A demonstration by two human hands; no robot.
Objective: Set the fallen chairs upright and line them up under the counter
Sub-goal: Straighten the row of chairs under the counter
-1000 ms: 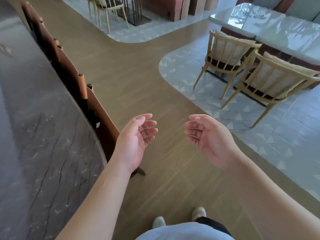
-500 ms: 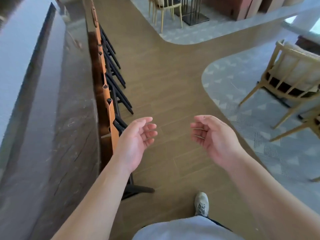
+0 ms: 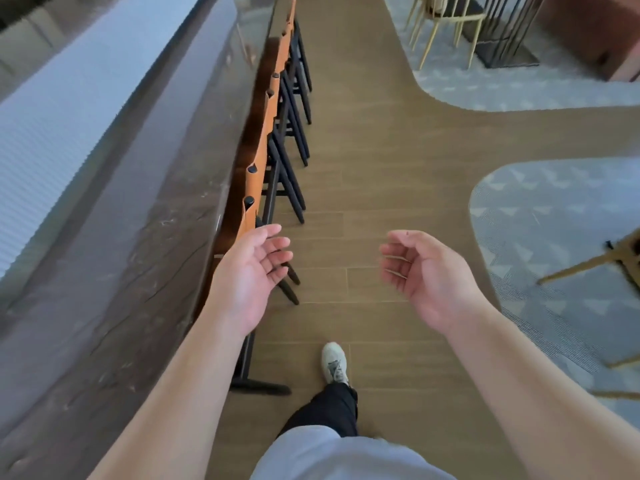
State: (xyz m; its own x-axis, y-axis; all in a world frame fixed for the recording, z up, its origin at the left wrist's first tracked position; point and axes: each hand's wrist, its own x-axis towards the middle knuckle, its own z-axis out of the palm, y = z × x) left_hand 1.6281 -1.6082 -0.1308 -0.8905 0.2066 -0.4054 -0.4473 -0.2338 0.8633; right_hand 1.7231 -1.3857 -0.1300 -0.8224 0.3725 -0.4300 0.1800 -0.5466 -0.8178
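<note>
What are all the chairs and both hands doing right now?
Bar chairs: upright, in a row against the counter.
Left hand: open, palm up, holding nothing.
Right hand: open, fingers loosely curled, holding nothing.
Pale wooden chair: upright on the far patterned floor.
Chair at right edge: only legs visible.

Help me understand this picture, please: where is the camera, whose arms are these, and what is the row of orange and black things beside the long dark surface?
The camera sits on a person's head and looks forward and down, so the arms reaching into view are that person's own. The left hand and right hand are both loosely open, palms turned inward, and hold nothing. The long dark surface on the left is a counter. The orange and black things are bar chairs with orange backs and black legs, standing upright in a row tucked against the counter's edge. Below, you see the person's shoe on the wooden floor. No fallen chair shows in this view.
</note>
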